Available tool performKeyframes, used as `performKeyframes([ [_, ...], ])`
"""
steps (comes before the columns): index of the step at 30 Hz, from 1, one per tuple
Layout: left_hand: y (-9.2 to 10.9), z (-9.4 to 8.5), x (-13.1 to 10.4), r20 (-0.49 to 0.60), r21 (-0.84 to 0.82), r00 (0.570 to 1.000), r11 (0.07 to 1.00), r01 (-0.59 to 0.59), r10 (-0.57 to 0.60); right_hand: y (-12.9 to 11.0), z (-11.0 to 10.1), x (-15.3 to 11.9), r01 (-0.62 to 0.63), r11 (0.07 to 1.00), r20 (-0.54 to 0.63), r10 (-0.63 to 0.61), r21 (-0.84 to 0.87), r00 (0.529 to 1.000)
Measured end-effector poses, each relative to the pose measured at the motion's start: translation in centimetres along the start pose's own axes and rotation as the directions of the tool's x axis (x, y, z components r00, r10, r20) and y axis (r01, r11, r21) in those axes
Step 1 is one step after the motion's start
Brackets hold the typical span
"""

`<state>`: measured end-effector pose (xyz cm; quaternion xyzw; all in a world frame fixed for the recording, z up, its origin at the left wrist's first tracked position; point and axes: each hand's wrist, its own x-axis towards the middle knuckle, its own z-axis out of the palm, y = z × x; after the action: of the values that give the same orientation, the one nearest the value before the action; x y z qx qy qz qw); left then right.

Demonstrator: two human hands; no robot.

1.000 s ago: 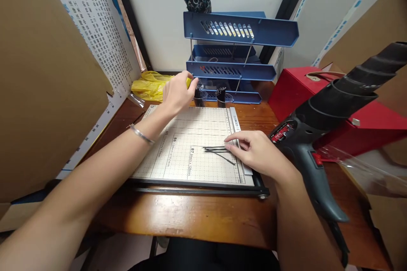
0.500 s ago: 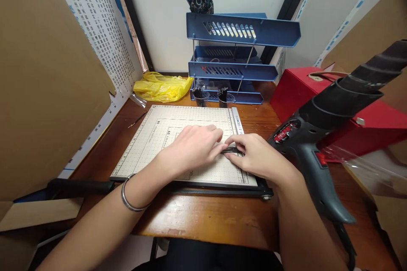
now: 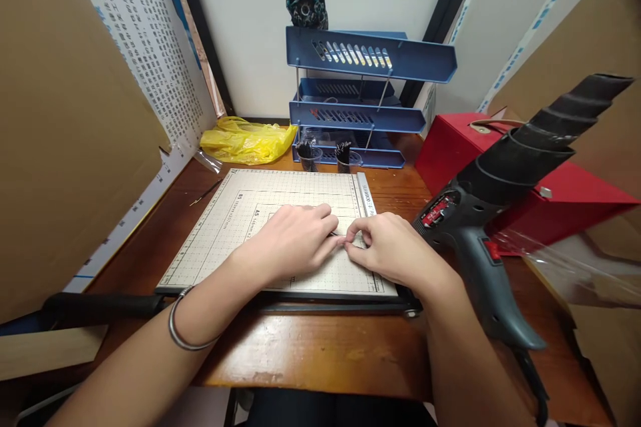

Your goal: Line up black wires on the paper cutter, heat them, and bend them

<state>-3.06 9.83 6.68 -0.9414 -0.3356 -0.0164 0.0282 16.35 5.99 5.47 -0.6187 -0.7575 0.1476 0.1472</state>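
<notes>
My left hand (image 3: 295, 240) rests over the middle of the gridded paper cutter board (image 3: 215, 233), its fingers curled around a thin dark piece (image 3: 334, 234) that shows only a little. To its right, my right hand (image 3: 383, 247) has thumb and forefinger pinched together at the left fingertips. Whatever lies in that pinch is too small to make out. Both hands meet just above the board, near its right side. A metal bangle (image 3: 183, 330) circles my left wrist.
Two clear cups (image 3: 309, 159) of thin black pieces stand behind the board, before a blue tray rack (image 3: 370, 57). A yellow bag (image 3: 248, 140) lies back left. At right are a heat gun (image 3: 481, 233) and a red box (image 3: 441, 147). The cutter handle (image 3: 110, 305) extends left.
The dark piece between my hands shows less than before. My right hand has moved slightly left and its fingertips have closed together. The whole view has shifted a little.
</notes>
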Motion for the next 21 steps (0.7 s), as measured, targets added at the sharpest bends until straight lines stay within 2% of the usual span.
performKeyframes([
  [4, -0.05, 0.14, -0.09, 0.009, -0.02, 0.999, 0.999, -0.034, 0.034, -0.03, 0.16, 0.03, 0.017, 1.0, -0.012, -0.017, 0.017, 1.0],
  [13, 0.15, 0.88, 0.17, -0.022, 0.007, 0.999, 1.0, -0.028, 0.028, 0.2, 0.16, -0.03, 0.057, 0.998, -0.01, -0.057, 0.034, 0.998],
  [21, 0.1, 0.34, -0.06, 0.007, -0.04, 0.999, 0.998, -0.046, 0.046, 0.17, 0.04, -0.15, 0.06, 0.998, -0.001, -0.06, 0.014, 0.998],
])
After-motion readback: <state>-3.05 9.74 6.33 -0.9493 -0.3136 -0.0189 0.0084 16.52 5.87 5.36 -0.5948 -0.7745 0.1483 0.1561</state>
